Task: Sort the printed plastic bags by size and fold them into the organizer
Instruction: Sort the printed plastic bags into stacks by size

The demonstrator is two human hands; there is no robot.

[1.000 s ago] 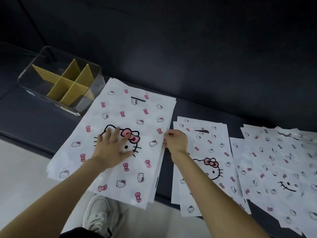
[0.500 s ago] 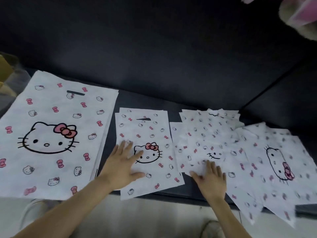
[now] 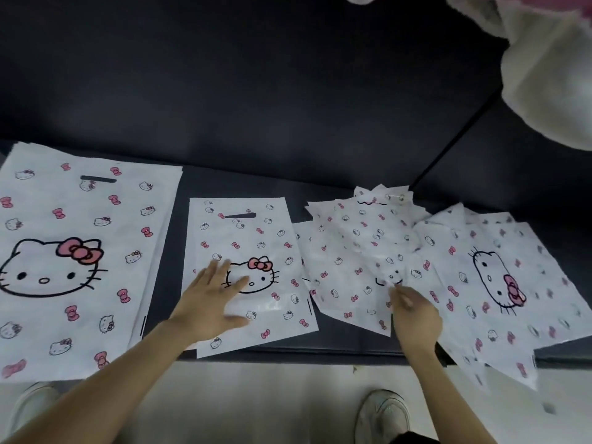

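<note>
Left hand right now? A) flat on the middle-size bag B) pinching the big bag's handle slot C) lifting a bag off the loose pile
A: the left hand lies with fingers straight on the middle-size bag, over its cat face; the right hand is the one pinching at the loose pile.

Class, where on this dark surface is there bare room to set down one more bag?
Bare: the strip between the large bags and the medium bags, and the narrow band behind them. Crowded: the right, where the jumbled pile overlaps.
</note>
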